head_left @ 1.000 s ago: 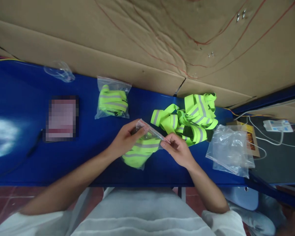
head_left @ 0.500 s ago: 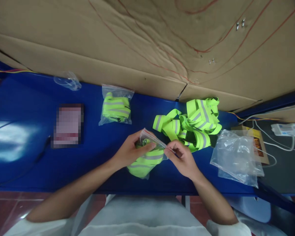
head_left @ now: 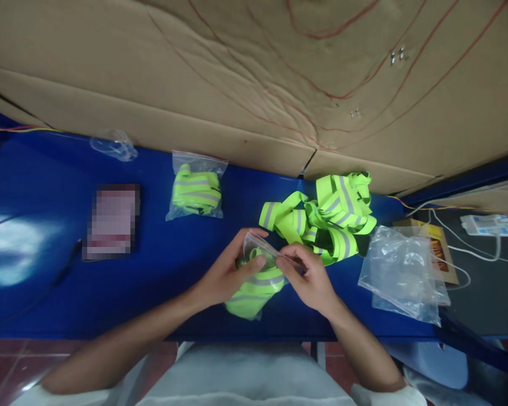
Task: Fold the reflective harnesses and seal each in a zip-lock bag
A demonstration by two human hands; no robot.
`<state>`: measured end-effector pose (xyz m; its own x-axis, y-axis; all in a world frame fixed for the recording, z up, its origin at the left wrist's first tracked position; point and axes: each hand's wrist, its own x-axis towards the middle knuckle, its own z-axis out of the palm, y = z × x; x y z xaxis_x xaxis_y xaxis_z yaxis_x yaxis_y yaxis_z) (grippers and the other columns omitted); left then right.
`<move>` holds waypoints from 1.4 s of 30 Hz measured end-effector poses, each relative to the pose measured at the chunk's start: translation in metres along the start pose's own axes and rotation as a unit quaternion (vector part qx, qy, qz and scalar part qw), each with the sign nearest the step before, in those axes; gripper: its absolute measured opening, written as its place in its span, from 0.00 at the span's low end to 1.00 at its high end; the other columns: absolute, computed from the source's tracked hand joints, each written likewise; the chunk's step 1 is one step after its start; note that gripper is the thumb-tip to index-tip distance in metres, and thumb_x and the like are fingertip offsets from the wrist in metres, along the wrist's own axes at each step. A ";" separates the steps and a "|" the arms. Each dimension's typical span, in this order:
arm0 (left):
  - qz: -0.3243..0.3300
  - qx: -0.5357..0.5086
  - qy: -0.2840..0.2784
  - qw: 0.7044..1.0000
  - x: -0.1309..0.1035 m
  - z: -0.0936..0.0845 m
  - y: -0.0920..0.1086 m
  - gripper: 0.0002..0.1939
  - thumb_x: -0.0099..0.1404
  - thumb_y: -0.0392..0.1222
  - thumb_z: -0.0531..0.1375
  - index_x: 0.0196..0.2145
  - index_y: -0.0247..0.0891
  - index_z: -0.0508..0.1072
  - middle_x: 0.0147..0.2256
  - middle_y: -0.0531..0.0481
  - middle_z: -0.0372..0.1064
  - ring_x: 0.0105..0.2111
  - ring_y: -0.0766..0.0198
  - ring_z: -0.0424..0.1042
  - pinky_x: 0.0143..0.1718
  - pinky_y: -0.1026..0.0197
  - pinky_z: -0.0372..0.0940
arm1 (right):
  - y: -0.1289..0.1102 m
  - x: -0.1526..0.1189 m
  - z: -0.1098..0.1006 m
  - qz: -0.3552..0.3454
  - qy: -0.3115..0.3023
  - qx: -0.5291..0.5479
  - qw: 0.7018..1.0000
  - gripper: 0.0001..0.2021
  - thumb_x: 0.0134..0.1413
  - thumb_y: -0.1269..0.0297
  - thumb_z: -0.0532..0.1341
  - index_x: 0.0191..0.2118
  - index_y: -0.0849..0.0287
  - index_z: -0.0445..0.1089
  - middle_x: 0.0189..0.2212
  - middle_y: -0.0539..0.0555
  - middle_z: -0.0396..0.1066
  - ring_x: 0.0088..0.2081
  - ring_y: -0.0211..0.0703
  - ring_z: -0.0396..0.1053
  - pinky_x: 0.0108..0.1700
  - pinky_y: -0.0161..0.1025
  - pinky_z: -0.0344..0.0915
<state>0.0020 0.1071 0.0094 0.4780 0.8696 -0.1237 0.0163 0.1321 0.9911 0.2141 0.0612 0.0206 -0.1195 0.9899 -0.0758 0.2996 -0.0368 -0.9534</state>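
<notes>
1. Bag point(head_left: 254, 304), clear and holding a yellow-green strap bundle point(head_left: 266, 277), is sitting just below the centre of the frame, between both hands, over the table point(head_left: 165, 265); whether its underside is touching the table, I cannot tell.
2. The left hand point(head_left: 228, 272) is gripping the bag's left side, its thumb lying over the near face and its fingers curling behind.
3. The right hand point(head_left: 312, 282) is pinching the mouth's edge between thumb and forefinger, towards its right end.
4. The step in hand is seemingly pressing the mouth strip together; how much is joining, I cannot tell.
5. Good work here is probably depending on the left hand holding the edge taut while the right fingertips are squeezing the strip firmly from end to end.
6. A strap loop is lying close under the mouth, so tucking it down would likely be preventing a gap.
7. Loose straps point(head_left: 338, 197) are lying right of centre, just beyond the right hand; avoiding snagging them seems wise.
</notes>
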 end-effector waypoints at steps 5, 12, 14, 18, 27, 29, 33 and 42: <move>-0.025 -0.027 0.044 0.998 0.002 0.005 -0.002 0.18 0.73 0.57 0.58 0.43 0.37 0.71 0.39 0.47 0.74 0.39 0.61 0.73 0.43 0.61 0.67 | 0.000 -0.001 -0.004 -0.008 0.011 -0.016 1.000 0.09 0.66 0.58 0.62 0.36 0.57 0.71 0.29 0.49 0.69 0.29 0.36 0.66 0.32 0.34 0.60; -0.033 -0.027 0.086 0.995 0.002 0.012 -0.002 0.18 0.71 0.56 0.61 0.41 0.36 0.73 0.32 0.52 0.71 0.30 0.68 0.68 0.31 0.67 0.61 | -0.001 0.000 -0.004 -0.015 -0.003 -0.047 0.999 0.06 0.65 0.60 0.62 0.38 0.56 0.71 0.28 0.48 0.68 0.29 0.37 0.65 0.33 0.35 0.61; -0.028 -0.038 0.090 0.995 0.001 0.015 -0.004 0.18 0.71 0.56 0.61 0.41 0.37 0.73 0.32 0.52 0.71 0.30 0.68 0.68 0.32 0.67 0.62 | -0.001 0.001 -0.002 -0.014 0.008 -0.050 0.999 0.06 0.65 0.60 0.63 0.37 0.56 0.70 0.28 0.48 0.67 0.29 0.37 0.64 0.33 0.35 0.61; -0.038 -0.061 0.090 0.993 0.002 0.017 -0.007 0.17 0.71 0.56 0.61 0.39 0.37 0.72 0.33 0.51 0.72 0.33 0.65 0.72 0.36 0.65 0.66 | 0.000 0.000 0.001 -0.003 0.016 -0.048 0.999 0.08 0.65 0.59 0.62 0.36 0.57 0.70 0.27 0.49 0.68 0.28 0.36 0.64 0.31 0.35 0.60; -0.051 -0.070 0.085 0.993 0.002 0.018 -0.010 0.17 0.70 0.57 0.61 0.38 0.38 0.70 0.32 0.51 0.72 0.33 0.64 0.72 0.35 0.64 0.66 | 0.002 0.000 0.003 -0.009 0.015 -0.059 0.998 0.08 0.65 0.60 0.62 0.35 0.57 0.70 0.26 0.48 0.66 0.27 0.36 0.62 0.31 0.36 0.59; -0.043 -0.062 0.071 0.995 0.002 0.017 -0.010 0.16 0.69 0.55 0.63 0.39 0.38 0.71 0.33 0.51 0.72 0.33 0.64 0.72 0.35 0.64 0.65 | 0.003 0.000 0.002 -0.008 0.015 -0.057 0.998 0.07 0.65 0.60 0.62 0.35 0.57 0.70 0.27 0.48 0.66 0.28 0.36 0.64 0.32 0.35 0.60; -0.030 -0.044 0.048 0.997 0.003 0.014 -0.009 0.15 0.67 0.51 0.66 0.40 0.37 0.72 0.33 0.52 0.72 0.32 0.67 0.70 0.32 0.66 0.62 | 0.004 -0.001 0.001 -0.009 0.015 -0.052 0.999 0.07 0.65 0.60 0.62 0.36 0.57 0.71 0.27 0.48 0.66 0.28 0.37 0.64 0.33 0.36 0.62; -0.010 -0.032 0.042 0.999 0.004 0.011 -0.013 0.15 0.69 0.52 0.64 0.40 0.37 0.72 0.37 0.50 0.75 0.35 0.65 0.73 0.36 0.65 0.64 | 0.004 -0.001 0.005 -0.007 0.007 -0.048 0.999 0.08 0.65 0.58 0.62 0.37 0.57 0.70 0.27 0.48 0.67 0.27 0.36 0.64 0.31 0.35 0.60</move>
<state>0.0129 0.1036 -0.0031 0.4020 0.9031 -0.1507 -0.0310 0.1780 0.9835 0.2103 0.0595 0.0151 -0.1124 0.9920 -0.0576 0.3875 -0.0096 -0.9218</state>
